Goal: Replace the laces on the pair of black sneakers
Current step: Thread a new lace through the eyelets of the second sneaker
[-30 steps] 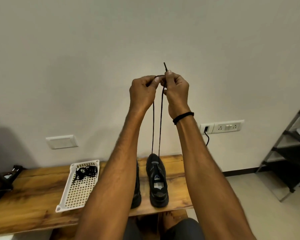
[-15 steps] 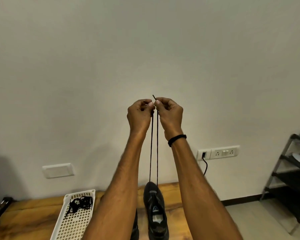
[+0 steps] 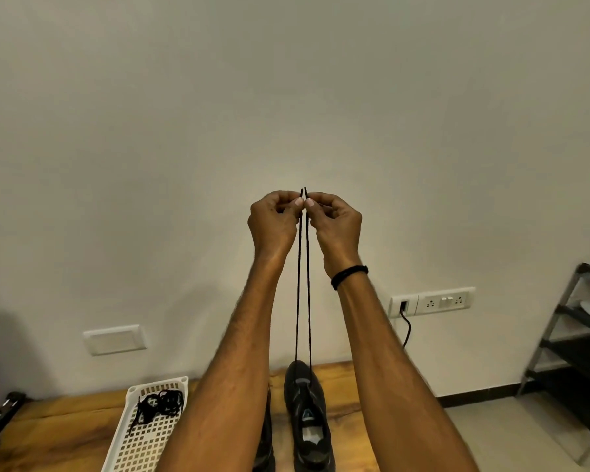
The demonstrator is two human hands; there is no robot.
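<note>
Progress is judged as early. One thin black lace (image 3: pixel 298 301) runs in two taut strands from the toe end of the black sneaker (image 3: pixel 308 417) up to the hands, so it appears to pass through the lowest eyelets only. No crossings show over the tongue, and the upper eyelets appear not yet laced. This sneaker stands on the wooden table (image 3: pixel 349 412) with its toe at the far edge, by the wall. The second black sneaker (image 3: pixel 265 441) stands just beside it and is mostly hidden behind the left forearm, so its lacing cannot be told. A white perforated plastic tray (image 3: pixel 143 447) lies to the left, its far end near the far edge, and holds a tangle of black laces (image 3: pixel 160 403). Whether these are old or new cannot be told. Both arms reach up and forward, wrists level and close together. The left hand (image 3: pixel 273 226) and the right hand (image 3: pixel 338 226) each pinch one lace end between curled fingers (image 3: pixel 299 202), tips side by side, probably to even the two lengths.
</note>
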